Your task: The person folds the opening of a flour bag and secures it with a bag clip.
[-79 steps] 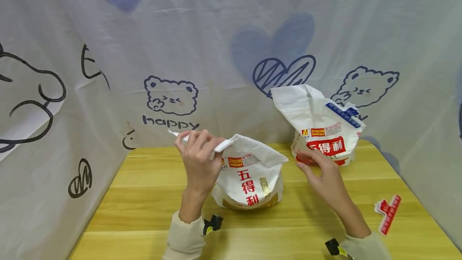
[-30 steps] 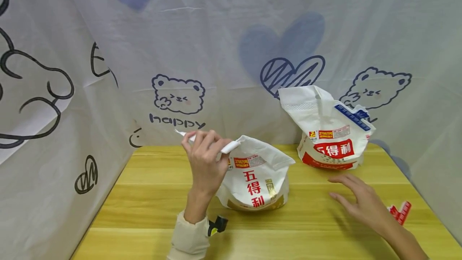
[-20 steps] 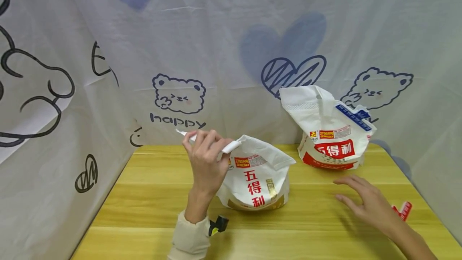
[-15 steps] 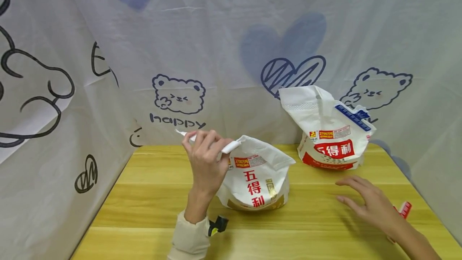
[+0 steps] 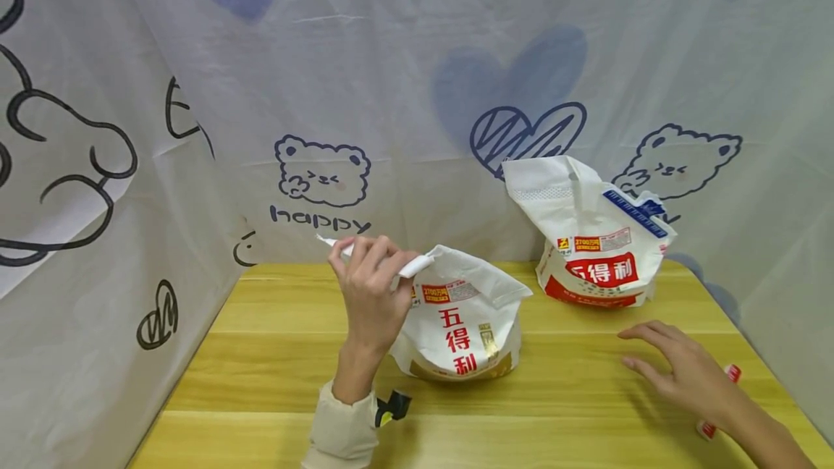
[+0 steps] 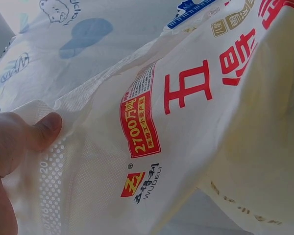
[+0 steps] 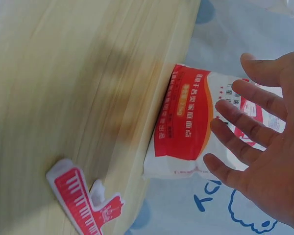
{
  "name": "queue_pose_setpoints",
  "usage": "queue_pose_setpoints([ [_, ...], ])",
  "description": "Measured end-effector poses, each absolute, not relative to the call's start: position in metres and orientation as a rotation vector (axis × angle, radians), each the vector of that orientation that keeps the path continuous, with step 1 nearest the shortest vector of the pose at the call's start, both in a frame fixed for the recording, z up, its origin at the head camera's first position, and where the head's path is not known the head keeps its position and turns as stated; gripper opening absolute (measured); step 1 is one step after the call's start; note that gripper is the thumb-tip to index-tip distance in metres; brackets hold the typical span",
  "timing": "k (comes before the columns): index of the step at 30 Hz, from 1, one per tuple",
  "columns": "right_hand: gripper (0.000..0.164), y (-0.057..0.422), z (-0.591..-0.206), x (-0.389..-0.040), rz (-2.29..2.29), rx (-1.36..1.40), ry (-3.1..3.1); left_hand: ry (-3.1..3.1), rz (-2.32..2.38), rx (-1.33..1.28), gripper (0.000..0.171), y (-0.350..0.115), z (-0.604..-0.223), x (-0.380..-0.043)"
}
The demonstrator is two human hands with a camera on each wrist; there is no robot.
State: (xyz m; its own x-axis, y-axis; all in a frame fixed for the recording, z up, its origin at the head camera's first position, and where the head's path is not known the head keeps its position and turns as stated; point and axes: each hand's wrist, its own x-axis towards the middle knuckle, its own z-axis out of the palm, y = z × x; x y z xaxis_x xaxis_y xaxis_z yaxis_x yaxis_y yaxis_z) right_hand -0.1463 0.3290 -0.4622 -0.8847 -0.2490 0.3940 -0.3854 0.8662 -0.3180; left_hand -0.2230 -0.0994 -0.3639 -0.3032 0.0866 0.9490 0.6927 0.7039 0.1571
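Observation:
With its fingers curled over the rolled top edge, my left hand (image 5: 373, 292) grips a white flour bag (image 5: 478, 310) standing on the table in the head view. The left wrist view shows the thumb (image 6: 50, 125) pressed on the bag's perforated top strip. My right hand (image 5: 693, 371) hovers over the right side of the table, fingers spread and holding nothing. Below it lies a red bag clip (image 7: 81, 200) with a piano-key pattern, partly covered by the hand in the head view.
Farther back on the right stands a second flour bag (image 5: 554, 212), its folded top held by a blue clip (image 5: 635, 212). The wooden table (image 5: 274, 353) ends at a printed curtain (image 5: 417, 78) at the back and both sides.
My right hand has moved from beside the far flour bag toward the right and nearer, over the red clip. My left hand keeps its grip on the nearer bag. The head view has shifted slightly.

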Motion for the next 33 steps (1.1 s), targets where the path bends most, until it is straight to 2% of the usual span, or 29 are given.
queue_pose_setpoints([
  [11,0.031,0.341,-0.462,-0.141,0.535,0.422,-2.846,-1.832,-0.684,-0.607,0.009,-0.099,-0.364,-0.222],
  [33,0.030,0.380,-0.474,-0.138,0.377,0.568,-2.828,-1.840,-0.689,-0.601,0.007,-0.100,-0.364,-0.221],
])
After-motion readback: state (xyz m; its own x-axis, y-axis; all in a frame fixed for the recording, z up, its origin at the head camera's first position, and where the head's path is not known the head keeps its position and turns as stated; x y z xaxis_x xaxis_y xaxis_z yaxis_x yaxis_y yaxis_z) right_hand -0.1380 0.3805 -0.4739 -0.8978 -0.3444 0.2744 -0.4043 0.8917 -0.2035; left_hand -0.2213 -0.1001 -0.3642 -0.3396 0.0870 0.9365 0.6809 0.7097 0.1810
